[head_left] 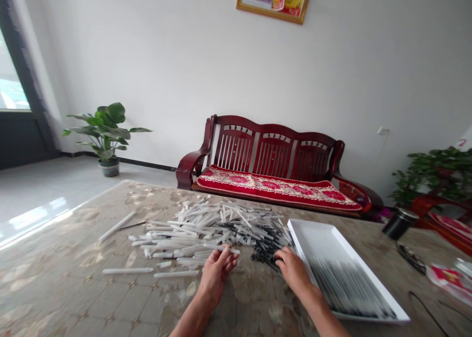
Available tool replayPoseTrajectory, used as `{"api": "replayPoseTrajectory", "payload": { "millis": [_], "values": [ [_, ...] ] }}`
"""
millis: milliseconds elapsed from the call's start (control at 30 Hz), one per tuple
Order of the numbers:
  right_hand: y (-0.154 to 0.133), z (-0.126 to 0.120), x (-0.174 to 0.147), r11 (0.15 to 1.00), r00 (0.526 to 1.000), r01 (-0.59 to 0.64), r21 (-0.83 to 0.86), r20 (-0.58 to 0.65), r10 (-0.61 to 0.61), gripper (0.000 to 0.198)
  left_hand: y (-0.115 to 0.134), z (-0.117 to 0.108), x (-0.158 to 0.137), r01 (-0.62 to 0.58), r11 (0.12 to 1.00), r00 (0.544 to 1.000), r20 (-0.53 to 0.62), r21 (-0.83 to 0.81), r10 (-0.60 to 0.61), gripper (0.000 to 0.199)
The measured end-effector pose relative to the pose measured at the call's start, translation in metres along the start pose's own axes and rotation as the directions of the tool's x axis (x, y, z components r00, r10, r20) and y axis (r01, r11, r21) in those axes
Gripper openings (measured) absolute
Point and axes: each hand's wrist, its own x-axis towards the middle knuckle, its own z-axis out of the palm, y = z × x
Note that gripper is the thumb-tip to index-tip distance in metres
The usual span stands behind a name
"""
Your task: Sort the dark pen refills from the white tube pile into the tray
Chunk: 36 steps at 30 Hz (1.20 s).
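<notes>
My left hand (pixel 217 270) pinches a white pen barrel (pixel 212 246) between thumb and fingers, held nearly level over the near edge of the pile. My right hand (pixel 293 268) is at a heap of small black pen caps (pixel 263 252), its thumb and fingertips drawn together among them; what they grip is hidden. Beyond both hands spreads a large loose pile of white pen barrels (pixel 199 226), with dark pieces mixed in on its right side. Just right of my right hand, a white shallow box (pixel 320 236) holds rows of dark-tipped pens (pixel 348 285).
Single barrels (pixel 127 271) lie apart at the left of the patterned table (pixel 110 302). A black cylindrical cup (pixel 400 224), cables and a red-and-white packet (pixel 448 278) stand or lie at the right. Behind the table are a red wooden bench (pixel 273 150) and a potted plant (pixel 108 167).
</notes>
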Motion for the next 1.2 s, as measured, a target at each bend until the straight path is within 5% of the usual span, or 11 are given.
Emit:
{"api": "replayPoseTrajectory", "payload": {
  "millis": [433, 633, 767, 1000, 1200],
  "values": [
    [-0.007, 0.007, 0.007, 0.981, 1.000, 0.013, -0.192, 0.006, -0.012, 0.015, -0.003, 0.000, 0.000, -0.005, 1.000, 1.000, -0.009, 0.013, 0.005, 0.029],
    [-0.008, 0.005, 0.009, 0.983, 0.997, 0.072, -0.168, 0.003, -0.073, 0.015, -0.004, -0.001, 0.001, -0.009, 1.000, 1.000, -0.006, 0.013, 0.009, 0.026],
    [-0.013, 0.005, 0.009, 0.996, 0.994, 0.040, -0.078, -0.102, -0.048, 0.016, -0.004, -0.001, 0.002, -0.012, 1.000, 1.000, -0.014, -0.001, 0.012, 0.026],
    [-0.070, 0.007, 0.005, 0.954, 0.985, 0.137, 0.265, -0.135, -0.104, 0.017, -0.006, -0.003, 0.002, -0.017, 0.999, 1.000, 0.012, -0.051, 0.017, 0.035],
    [-0.107, 0.012, 0.001, 0.945, 0.975, 0.198, 0.259, -0.156, -0.162, 0.018, -0.008, -0.007, 0.000, 0.006, 0.999, 0.999, 0.038, -0.032, -0.005, 0.042]
  ]
}}
